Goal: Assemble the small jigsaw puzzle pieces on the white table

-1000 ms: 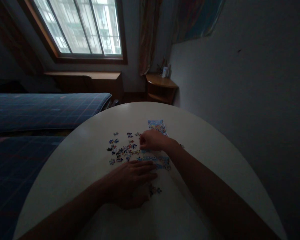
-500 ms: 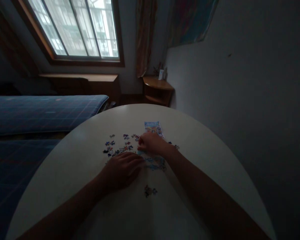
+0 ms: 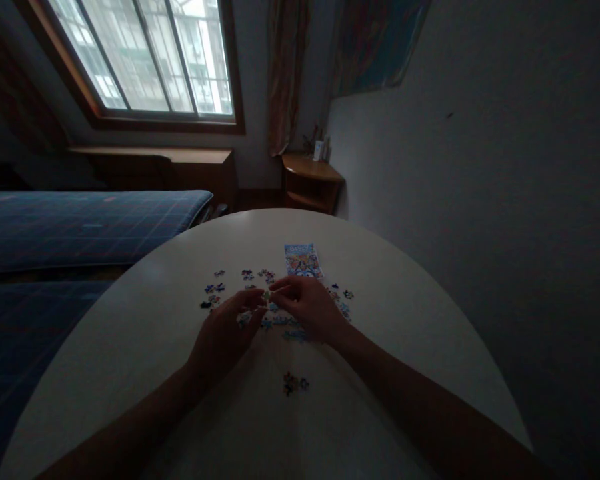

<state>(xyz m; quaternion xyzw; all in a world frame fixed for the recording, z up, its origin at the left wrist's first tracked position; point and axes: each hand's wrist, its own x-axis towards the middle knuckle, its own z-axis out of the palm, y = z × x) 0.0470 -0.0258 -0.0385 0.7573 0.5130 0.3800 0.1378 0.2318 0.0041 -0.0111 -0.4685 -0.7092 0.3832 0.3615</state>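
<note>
Puzzle piece (image 3: 267,298): small, pale and greenish, with an outline too dim to make out. Sits over the middle of the round white table (image 3: 130,347), between the fingertips of the left hand (image 3: 225,328) and the right hand (image 3: 310,310). Pinched from the right by right thumb and fingertips; met from the left by left thumb and curved fingers, slightly parted. Cannot tell whether clamped by these too. On the near side, blue pieces (image 3: 295,335), partly under the right hand. Off to the left, loose pieces (image 3: 213,289), mostly dark blue; nearer, well apart from both hands, a small cluster (image 3: 291,384) in brown and dark tones. Just beyond the right hand, a picture card (image 3: 303,259), blue with orange patches.

Compared with half a second ago: left hand no longer flat over the pieces, but turned on its side and brought to the right fingertips. Right hand shifted nearer, with more of the card uncovered. Near cluster unchanged in its place on the table.
</note>
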